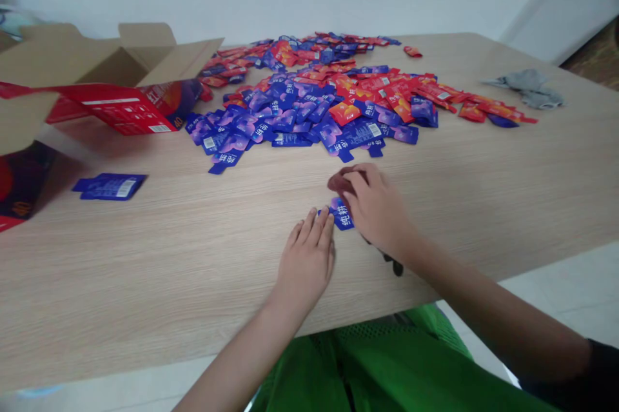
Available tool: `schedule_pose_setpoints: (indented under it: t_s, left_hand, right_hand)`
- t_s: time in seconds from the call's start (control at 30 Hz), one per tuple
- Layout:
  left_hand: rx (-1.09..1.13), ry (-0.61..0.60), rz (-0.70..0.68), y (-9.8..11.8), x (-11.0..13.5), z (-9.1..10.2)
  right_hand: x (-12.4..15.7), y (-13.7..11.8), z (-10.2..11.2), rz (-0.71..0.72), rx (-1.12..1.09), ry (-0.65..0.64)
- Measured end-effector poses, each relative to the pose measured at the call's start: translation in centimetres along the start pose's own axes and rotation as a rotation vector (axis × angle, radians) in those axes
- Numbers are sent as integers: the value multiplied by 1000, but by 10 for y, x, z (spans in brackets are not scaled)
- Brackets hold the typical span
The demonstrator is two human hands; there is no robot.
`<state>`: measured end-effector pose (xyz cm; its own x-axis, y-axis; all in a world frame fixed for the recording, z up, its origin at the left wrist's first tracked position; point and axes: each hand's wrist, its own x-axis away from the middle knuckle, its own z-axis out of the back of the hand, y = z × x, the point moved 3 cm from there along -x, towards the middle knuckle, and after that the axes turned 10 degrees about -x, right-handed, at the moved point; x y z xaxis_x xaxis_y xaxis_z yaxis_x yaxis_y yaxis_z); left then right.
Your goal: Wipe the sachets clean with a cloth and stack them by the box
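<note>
A blue packet (343, 214) with white lettering lies on the table in front of me. My left hand (306, 254) rests flat, fingers stretched, with its fingertips on the packet's left edge. Over the packet's right part, my right hand (378, 206) is closed on a soft-looking reddish-brown piece (341, 181), whose exact kind I cannot make out. Part of a dark object (397, 268) shows under my right forearm; the rest of it is hidden. Off to the left lie a few stacked blue packets (113, 186).
Beyond my hands spreads a heap of blue packets (285, 112) and red packets (387, 91). An open red cardboard box (130, 109) stands at the left, with another box (24, 183) nearer. A grey cloth (532, 88) lies at the far right of the wooden table (184, 270).
</note>
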<state>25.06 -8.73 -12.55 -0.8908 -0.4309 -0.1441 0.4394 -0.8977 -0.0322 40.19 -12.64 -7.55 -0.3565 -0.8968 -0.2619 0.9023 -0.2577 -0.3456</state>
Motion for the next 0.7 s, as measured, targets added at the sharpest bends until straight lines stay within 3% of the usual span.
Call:
schedule_pose_setpoints:
  t_s: [0.1,0.2,0.57,0.7]
  left_hand:
    - [-8,-5,3,0,-1,1]
    - [-15,-19,-4,1,-2,2]
    - [-12,-81,-5,0,-2,1]
    - [-23,-66,-30,0,0,2]
  right_hand:
    - [0,-23,-19,75,26,-81]
    - [1,-22,-34,53,103,-94]
    - [9,35,-18,-101,112,47]
    - [11,58,-14,-76,21,38]
